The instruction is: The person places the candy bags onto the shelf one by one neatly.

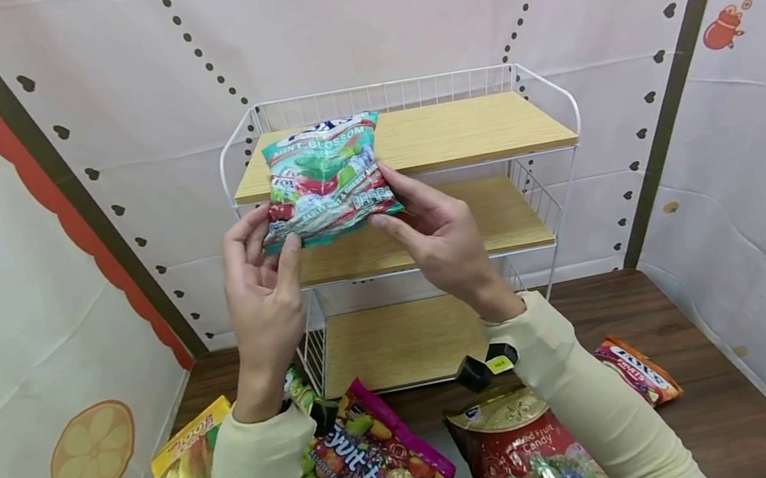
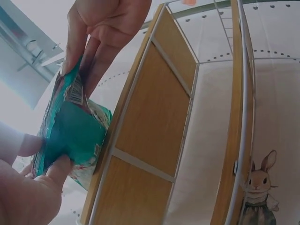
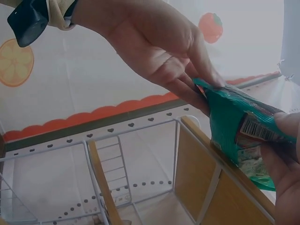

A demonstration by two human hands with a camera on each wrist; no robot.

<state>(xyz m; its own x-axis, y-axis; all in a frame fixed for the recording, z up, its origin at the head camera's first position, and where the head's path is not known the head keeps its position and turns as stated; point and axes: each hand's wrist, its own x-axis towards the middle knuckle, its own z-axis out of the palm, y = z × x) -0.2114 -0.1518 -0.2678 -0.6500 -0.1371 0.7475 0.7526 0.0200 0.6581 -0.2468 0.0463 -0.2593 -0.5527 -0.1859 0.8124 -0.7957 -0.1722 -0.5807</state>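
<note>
Clock positions follow the head view. On the counter (image 1: 731, 409), a red Mixed Fruit Candy bag (image 1: 505, 447) lies at 5 o'clock and a magenta-edged candy bag (image 1: 361, 471) between 6 and 7. Beyond, at 11 o'clock, a Mint-Blossom packet (image 1: 326, 172) is held raised: left hand (image 1: 263, 293) pinching its 8-o'clock corner, right hand (image 1: 447, 237) its 4-o'clock corner. Behind stands a three-tier wire-and-wood rack (image 1: 471, 127).

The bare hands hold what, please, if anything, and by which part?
A teal rectangular plastic packet: the left hand pinches its lower left corner, the right hand its lower right.
</note>
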